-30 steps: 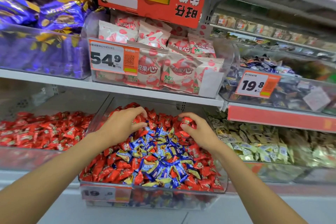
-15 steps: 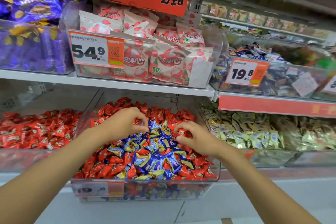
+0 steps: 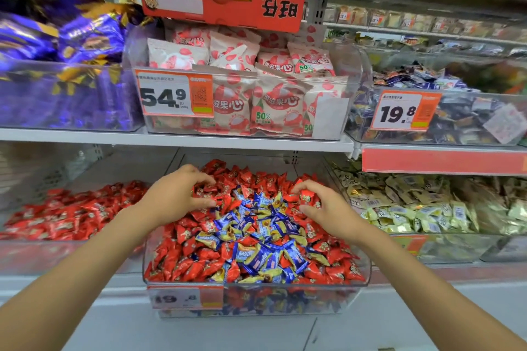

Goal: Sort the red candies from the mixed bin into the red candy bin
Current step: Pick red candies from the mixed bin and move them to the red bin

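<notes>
**A:** Well, how far along are we getting with this?

**B:** Not far, we are judging. The mixed bin point(image 3: 285, 300), in the middle of the lower shelf, is holding a great many red candies point(image 3: 194, 262). They are heaping up all round a knot of blue candies point(image 3: 256, 236) at the centre, so most of the sorting is waiting for us.

**A:** And the red candy bin point(image 3: 71, 253)?

**B:** We are seeing it just beside the mixed one, to the left on the same shelf, with a layer of red lying in it.

**A:** What are our hands doing?

**B:** Both are working toward the back of the pile. The left hand point(image 3: 174, 196) is curling fingers and thumb round a small clutch of red ones. The right hand point(image 3: 322, 205) is pinching one between thumb and fingertips.

**A:** How are they looking?

**B:** They are showing as small, glossy, crinkled wrappers with a pale printed mark, all lying loose. We are expecting them to slide easily.
</notes>
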The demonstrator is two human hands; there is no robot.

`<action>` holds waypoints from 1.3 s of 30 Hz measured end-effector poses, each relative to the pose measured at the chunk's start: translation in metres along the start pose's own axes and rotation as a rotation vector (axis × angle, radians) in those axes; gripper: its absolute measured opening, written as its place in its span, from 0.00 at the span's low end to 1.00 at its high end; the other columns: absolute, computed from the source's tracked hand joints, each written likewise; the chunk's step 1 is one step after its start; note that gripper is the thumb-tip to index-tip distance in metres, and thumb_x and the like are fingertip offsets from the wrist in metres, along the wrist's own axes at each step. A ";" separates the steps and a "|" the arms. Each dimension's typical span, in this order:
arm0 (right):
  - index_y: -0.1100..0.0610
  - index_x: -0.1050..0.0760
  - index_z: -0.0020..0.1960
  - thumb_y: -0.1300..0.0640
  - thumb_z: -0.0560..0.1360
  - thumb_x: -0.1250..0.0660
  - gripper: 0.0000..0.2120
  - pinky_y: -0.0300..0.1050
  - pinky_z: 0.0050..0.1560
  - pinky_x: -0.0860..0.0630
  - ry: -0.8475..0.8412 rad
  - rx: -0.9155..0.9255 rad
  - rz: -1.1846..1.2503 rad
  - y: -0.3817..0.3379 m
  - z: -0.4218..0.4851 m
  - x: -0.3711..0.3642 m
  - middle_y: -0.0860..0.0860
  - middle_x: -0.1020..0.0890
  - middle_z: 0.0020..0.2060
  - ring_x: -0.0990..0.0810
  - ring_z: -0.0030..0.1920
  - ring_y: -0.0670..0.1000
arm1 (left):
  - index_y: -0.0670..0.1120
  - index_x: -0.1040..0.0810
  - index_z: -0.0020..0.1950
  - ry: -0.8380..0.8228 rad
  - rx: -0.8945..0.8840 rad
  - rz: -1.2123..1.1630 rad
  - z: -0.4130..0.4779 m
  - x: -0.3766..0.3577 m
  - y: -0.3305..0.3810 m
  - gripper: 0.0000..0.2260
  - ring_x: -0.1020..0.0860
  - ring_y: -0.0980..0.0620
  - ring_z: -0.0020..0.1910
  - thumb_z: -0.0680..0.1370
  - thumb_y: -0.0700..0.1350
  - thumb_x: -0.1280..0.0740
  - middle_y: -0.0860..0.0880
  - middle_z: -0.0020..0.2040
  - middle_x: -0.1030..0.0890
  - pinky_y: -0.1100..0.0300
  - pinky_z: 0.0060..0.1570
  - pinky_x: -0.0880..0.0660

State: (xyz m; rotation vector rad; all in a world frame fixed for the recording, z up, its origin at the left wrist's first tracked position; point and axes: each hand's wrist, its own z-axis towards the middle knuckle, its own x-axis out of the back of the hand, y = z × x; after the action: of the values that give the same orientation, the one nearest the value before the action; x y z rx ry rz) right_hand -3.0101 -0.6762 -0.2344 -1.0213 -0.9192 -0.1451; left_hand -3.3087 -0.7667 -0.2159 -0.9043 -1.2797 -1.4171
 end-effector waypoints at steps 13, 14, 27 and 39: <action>0.45 0.26 0.52 0.56 0.78 0.34 0.07 0.41 0.49 0.30 0.008 -0.046 0.013 -0.013 0.008 -0.014 0.45 0.22 0.53 0.24 0.49 0.47 | 0.60 0.29 0.67 -0.179 -0.039 0.163 0.022 -0.021 0.017 0.27 0.25 0.49 0.58 0.71 0.69 0.38 0.50 0.61 0.27 0.55 0.50 0.27; 0.44 0.27 0.50 0.56 0.78 0.34 0.07 0.44 0.42 0.30 -0.006 -0.045 0.047 -0.014 0.009 -0.016 0.45 0.20 0.47 0.25 0.40 0.51 | 0.58 0.26 0.65 -0.177 -0.052 0.141 0.023 -0.021 0.015 0.24 0.25 0.49 0.57 0.72 0.66 0.37 0.50 0.60 0.26 0.56 0.48 0.28; 0.41 0.32 0.48 0.52 0.80 0.39 0.05 0.43 0.30 0.39 -0.100 0.018 0.049 -0.050 0.010 -0.028 0.57 0.29 0.32 0.40 0.27 0.51 | 0.57 0.27 0.50 0.081 -0.167 -0.174 -0.014 -0.003 0.011 0.08 0.25 0.57 0.42 0.75 0.56 0.32 0.59 0.43 0.23 0.57 0.44 0.28; 0.43 0.30 0.49 0.53 0.80 0.38 0.05 0.46 0.31 0.38 -0.140 0.114 0.147 -0.126 0.011 -0.071 0.60 0.26 0.37 0.39 0.28 0.54 | 0.49 0.25 0.46 0.213 -0.054 -0.432 -0.080 0.047 -0.053 0.07 0.30 0.58 0.30 0.74 0.46 0.28 0.53 0.32 0.26 0.67 0.33 0.34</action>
State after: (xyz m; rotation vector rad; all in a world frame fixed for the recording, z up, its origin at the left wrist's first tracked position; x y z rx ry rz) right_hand -3.1249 -0.7575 -0.1982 -0.9984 -0.9636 0.1020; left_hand -3.3647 -0.8555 -0.1975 -0.5077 -1.3273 -1.8366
